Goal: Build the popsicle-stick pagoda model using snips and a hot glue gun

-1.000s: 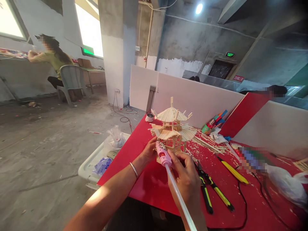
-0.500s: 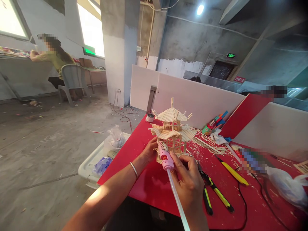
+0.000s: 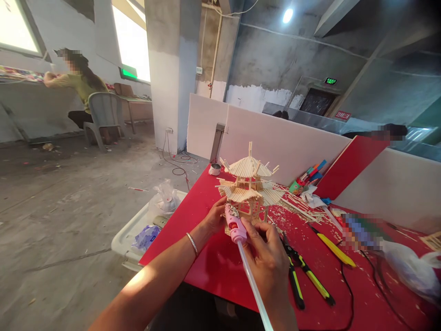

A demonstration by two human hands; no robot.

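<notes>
A tiered pagoda model point(image 3: 251, 188) built of thin wooden sticks stands on the red table point(image 3: 203, 271). My right hand point(image 3: 267, 250) is closed around a pink hot glue gun point(image 3: 236, 227), with a long clear glue stick point(image 3: 254, 282) jutting from its back end towards me. The gun's front, crusted with bits, is close against the model's lower storey; its tip is hidden. My left hand point(image 3: 217, 216), with a bangle on the wrist, grips the lower left side of the model, its fingertips partly hidden behind the gun and the sticks.
Pliers with yellow-black handles point(image 3: 310, 273) and a yellow utility knife point(image 3: 336, 248) lie to the right, near a black cable. Loose sticks point(image 3: 303, 207) and shavings spread behind them. A pen holder point(image 3: 296, 186) stands by the partition. A white bin point(image 3: 119, 243) is at left; a person point(image 3: 81, 85) sits beyond.
The top of the model has shifted slightly to the right. The glue gun and my right hand have moved a little to the left; my left hand stays at the model's side.
</notes>
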